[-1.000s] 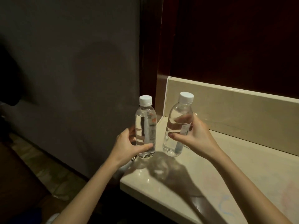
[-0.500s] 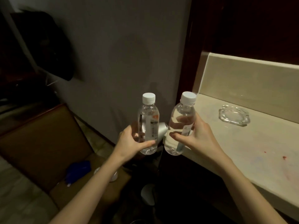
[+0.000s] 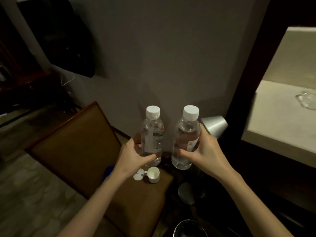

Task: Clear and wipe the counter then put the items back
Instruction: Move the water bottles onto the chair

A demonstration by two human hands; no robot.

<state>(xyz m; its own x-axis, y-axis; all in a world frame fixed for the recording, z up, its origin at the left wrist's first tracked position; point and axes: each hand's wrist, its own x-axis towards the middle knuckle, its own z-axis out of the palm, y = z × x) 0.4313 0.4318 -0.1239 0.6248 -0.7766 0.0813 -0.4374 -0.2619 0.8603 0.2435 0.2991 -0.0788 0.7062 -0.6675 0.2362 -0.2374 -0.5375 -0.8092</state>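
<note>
Two clear plastic water bottles with white screw caps, both upright, both in the air, off the counter. Left bottle (image 3: pixel 152 135): my left hand (image 3: pixel 131 157) is wrapped round its lower half, thumb across the front near the base. Right bottle (image 3: pixel 186 138): my right hand (image 3: pixel 206 151) grips the lower body, thumb in front, fingers behind. Bottles side by side, near each other, not touching. Both look full or close to it.

Below the left bottle: brown padded chair seat with dark wood frame (image 3: pixel 77 144). On it, a small white cup (image 3: pixel 153 174) and a flat white lid-like piece (image 3: pixel 138 174) just beside it; something blue (image 3: pixel 108 171) shows behind my left wrist, can't tell what.

Beige stone counter (image 3: pixel 277 127) with raised backsplash is off to my right, well apart from the bottles. Clear glass ashtray (image 3: pixel 307 100) sits on it at the frame edge. Silver cone-shaped lamp shade (image 3: pixel 214 124) just behind my right hand. Grey wall behind everything.
</note>
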